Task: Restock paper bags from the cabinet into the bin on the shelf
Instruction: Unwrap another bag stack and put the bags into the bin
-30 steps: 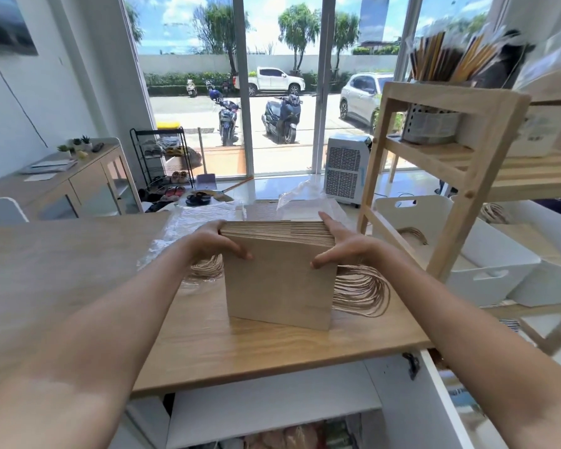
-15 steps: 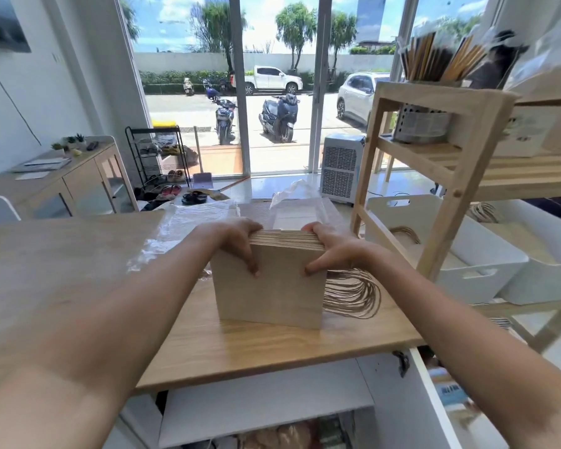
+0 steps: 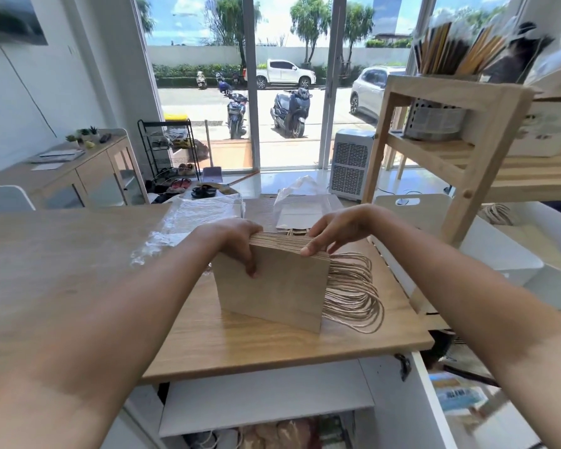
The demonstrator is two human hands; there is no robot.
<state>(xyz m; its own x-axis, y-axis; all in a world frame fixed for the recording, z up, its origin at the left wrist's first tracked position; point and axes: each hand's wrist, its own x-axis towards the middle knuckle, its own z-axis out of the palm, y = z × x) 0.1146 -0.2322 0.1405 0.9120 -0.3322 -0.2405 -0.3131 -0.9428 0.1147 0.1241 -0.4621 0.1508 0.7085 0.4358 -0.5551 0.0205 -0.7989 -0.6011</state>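
A thick stack of brown paper bags (image 3: 272, 290) stands on edge on the wooden counter (image 3: 78, 254), its twine handles (image 3: 353, 293) fanning out to the right. My left hand (image 3: 234, 241) grips the stack's top left corner, thumb down the near face. My right hand (image 3: 334, 228) pinches the top right edge, fingers on the far side and thumb on the near edge. A white bin (image 3: 499, 254) sits on the low tier of the wooden shelf (image 3: 480, 163) to the right. Below the counter the white cabinet (image 3: 266, 396) stands open.
Crumpled clear plastic wrap (image 3: 191, 222) lies on the counter behind my left hand. More bags in plastic (image 3: 302, 209) lie behind the stack. A second white bin (image 3: 557, 247) sits further right. The shelf's upper tier holds a metal holder with sticks (image 3: 434, 121).
The stack has tilted slightly, its right end nearer me. My right hand has shifted from covering the top edge to pinching the top right corner. My left hand keeps its grip.
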